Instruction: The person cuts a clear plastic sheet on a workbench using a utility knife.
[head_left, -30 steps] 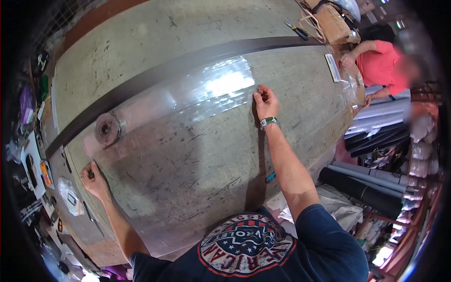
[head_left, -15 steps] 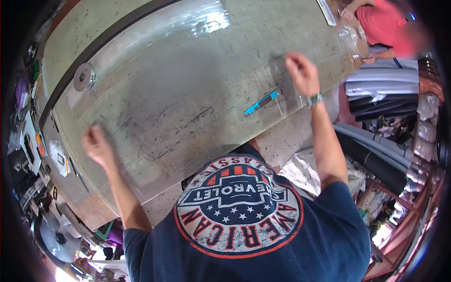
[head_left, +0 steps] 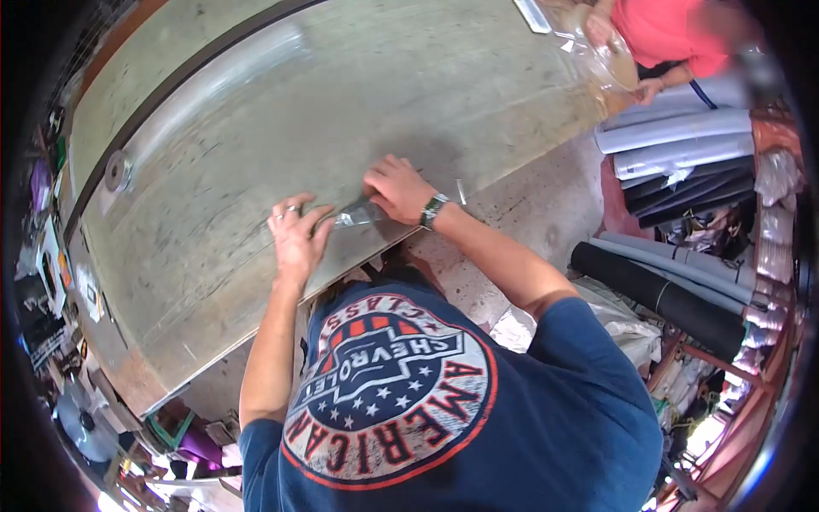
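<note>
My two hands are close together over the worn greenish tabletop (head_left: 213,264), near its front edge. A small, shiny piece of clear plastic (head_left: 348,218) lies between them. My right hand (head_left: 399,189), with a banded wrist, is closed, its bent fingers at the plastic's right end. At the other end is my left hand (head_left: 297,235), a ring on one finger. Its fingers are bent but apart, with the thumb side beside the plastic. What lies under my right palm is hidden. The blue utility knife seen earlier does not show now.
A tape-like roll (head_left: 118,171) stands at the left, by a long dark strip (head_left: 162,90). At the far right, a co-worker in a red shirt (head_left: 657,34) handles clear plastic sheet (head_left: 610,64). Rolled material (head_left: 678,132) is stacked at the right.
Both hands have come inward from wide apart to meet near the table's front edge. The blue utility knife is out of sight. The view has shifted slightly, and the roll appears lower left.
</note>
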Demonstrator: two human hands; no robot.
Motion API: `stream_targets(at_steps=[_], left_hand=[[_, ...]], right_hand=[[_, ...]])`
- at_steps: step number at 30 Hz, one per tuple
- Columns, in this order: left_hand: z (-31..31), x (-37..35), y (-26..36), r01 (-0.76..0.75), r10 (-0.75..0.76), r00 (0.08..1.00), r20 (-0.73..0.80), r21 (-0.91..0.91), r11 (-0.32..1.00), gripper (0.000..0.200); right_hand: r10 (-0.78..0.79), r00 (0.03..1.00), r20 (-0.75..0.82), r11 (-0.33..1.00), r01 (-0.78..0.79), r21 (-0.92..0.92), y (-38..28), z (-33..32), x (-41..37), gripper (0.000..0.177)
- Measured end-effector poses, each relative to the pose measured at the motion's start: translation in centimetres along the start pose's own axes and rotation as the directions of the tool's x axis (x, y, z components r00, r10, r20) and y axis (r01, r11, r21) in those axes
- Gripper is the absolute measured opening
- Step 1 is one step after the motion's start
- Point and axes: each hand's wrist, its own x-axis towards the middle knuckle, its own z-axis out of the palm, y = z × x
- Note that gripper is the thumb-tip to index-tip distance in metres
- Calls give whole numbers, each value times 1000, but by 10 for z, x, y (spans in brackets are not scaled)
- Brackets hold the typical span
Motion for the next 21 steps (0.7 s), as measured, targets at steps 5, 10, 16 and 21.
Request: stream_targets(at_steps=[5, 10, 16, 21], left_hand=[[3, -9, 9, 76, -78, 994, -78, -36, 996, 20], [-18, -49, 12, 500, -583, 812, -39, -469, 728, 7], [-79, -88, -2, 410, -680, 705, -201, -667, 622, 9], [-118, -132, -58, 69, -716, 631, -300, -897, 436, 21]], right_hand=[[-11, 994, -108, 973, 35, 228, 53, -33, 32, 18], [45, 998, 35, 998, -44, -39, 77, -34, 90, 14], [-142, 955, 261, 805, -42, 591, -88, 50, 95, 69], [-252, 784, 567, 698, -258, 667, -154, 65, 88, 38]])
